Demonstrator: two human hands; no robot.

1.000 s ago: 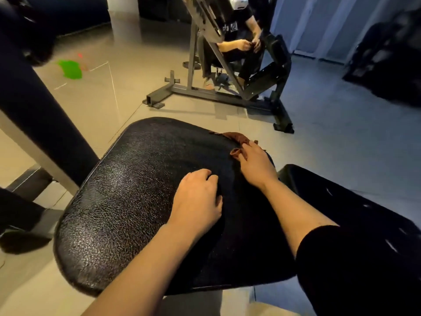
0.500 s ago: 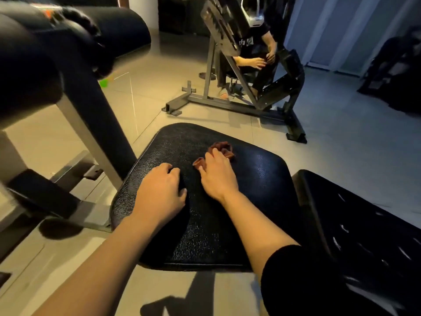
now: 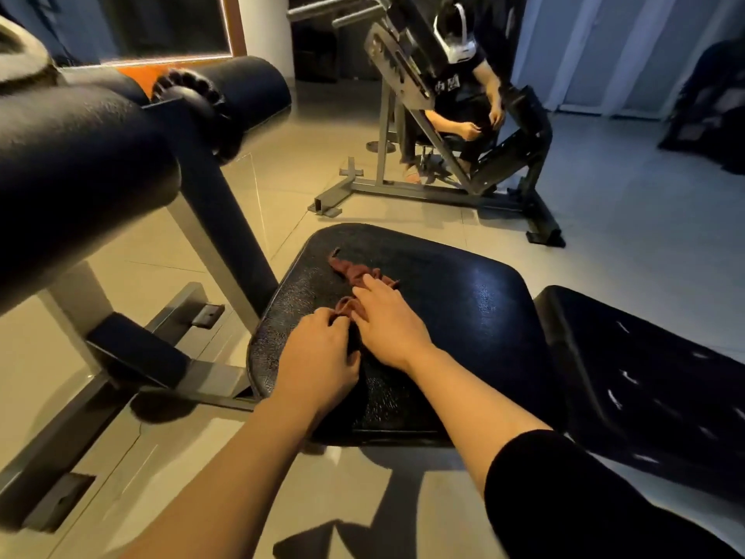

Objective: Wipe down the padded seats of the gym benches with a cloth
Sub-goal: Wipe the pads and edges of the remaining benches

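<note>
Both hands on black padded seat (image 3: 455, 300), near its left edge. Left hand (image 3: 318, 357) curled, pinching near end of dark-red cloth (image 3: 354, 276). Right hand (image 3: 389, 320) flat, fingers pressing cloth's middle. Cloth's far end trails toward seat's far-left corner. Beyond: 2nd person (image 3: 471, 94) seated at another machine (image 3: 435, 163).

Cloth (image 3: 354, 274) under the fingers (image 3: 373, 294) — dark red. Seat pad (image 3: 463, 300) — black, pebbled grain. Floor (image 3: 629, 236) past the fingers — beige tile.
</note>
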